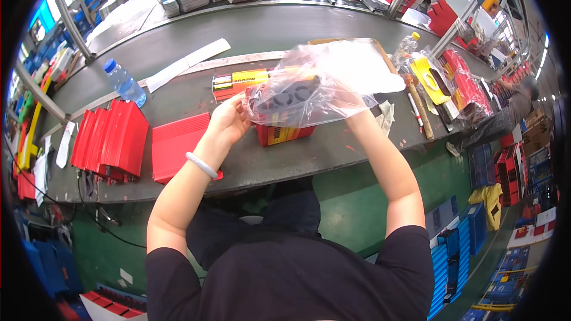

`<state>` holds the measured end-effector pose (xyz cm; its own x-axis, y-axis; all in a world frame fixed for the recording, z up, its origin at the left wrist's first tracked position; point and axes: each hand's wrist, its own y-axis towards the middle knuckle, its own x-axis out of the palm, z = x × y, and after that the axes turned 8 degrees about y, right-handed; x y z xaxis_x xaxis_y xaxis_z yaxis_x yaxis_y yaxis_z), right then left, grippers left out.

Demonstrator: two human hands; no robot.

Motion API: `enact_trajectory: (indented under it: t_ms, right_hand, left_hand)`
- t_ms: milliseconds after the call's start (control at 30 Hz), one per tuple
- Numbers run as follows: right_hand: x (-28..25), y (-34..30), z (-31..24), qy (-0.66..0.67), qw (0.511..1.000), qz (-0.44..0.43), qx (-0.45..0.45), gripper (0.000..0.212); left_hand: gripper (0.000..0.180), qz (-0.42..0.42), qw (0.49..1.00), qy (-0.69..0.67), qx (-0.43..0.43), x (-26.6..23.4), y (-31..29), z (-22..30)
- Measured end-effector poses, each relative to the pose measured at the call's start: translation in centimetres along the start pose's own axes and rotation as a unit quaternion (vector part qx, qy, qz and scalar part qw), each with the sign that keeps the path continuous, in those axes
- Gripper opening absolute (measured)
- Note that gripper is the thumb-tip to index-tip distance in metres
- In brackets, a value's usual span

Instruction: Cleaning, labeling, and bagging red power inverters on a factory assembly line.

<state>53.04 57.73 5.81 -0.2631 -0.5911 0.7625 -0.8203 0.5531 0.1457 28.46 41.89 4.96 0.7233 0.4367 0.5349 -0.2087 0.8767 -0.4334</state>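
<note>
In the head view, the right hand is mostly hidden behind a clear plastic bag, so its grip cannot be made out. The left hand is closed on the bag's left edge. A dark moulded part shows blurred through the film. The bag hangs just above one red box on the grey bench. One water bottle and one flat red stack lie to the left.

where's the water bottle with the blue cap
The water bottle lies on the grey table at the person's left, just above the red trays.
</note>
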Motion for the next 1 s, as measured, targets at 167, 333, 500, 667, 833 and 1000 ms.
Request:
enact_trajectory:
  t_ms: [167,333,500,667,833,1000]
  right_hand:
    - [0.5,-1.6,0.8,0.051,0.995,0.087,-0.02,0.038]
    - [1.1,-3.4,1.7,0.089,0.983,0.153,-0.039,0.034]
    - [0.2,-5.6,3.6,0.043,0.974,0.196,-0.102,0.032]
    - [1.2,-4.6,6.5,-0.067,0.948,0.258,-0.174,0.032]
    - [0.4,-3.6,5.5,-0.18,0.917,0.313,-0.171,0.026]
    - [-0.8,-2.0,7.5,-0.09,0.916,0.301,-0.248,0.033]
  left_hand:
    - [0.015,-0.029,0.996,-0.069,-0.04,-0.2,0.4,-0.1]
    - [0.02,0.101,0.989,0.045,0.097,0.3,-0.3,-2.0]
    - [0.018,0.119,0.981,0.025,0.151,1.7,-1.3,-3.5]
    - [0.016,0.129,0.977,0.07,0.153,1.4,0.6,-3.7]
    - [0.02,0.126,0.961,0.102,0.222,0.6,3.8,-4.1]
    - [0.025,0.118,0.963,0.086,0.226,-3.4,6.2,-6.5]
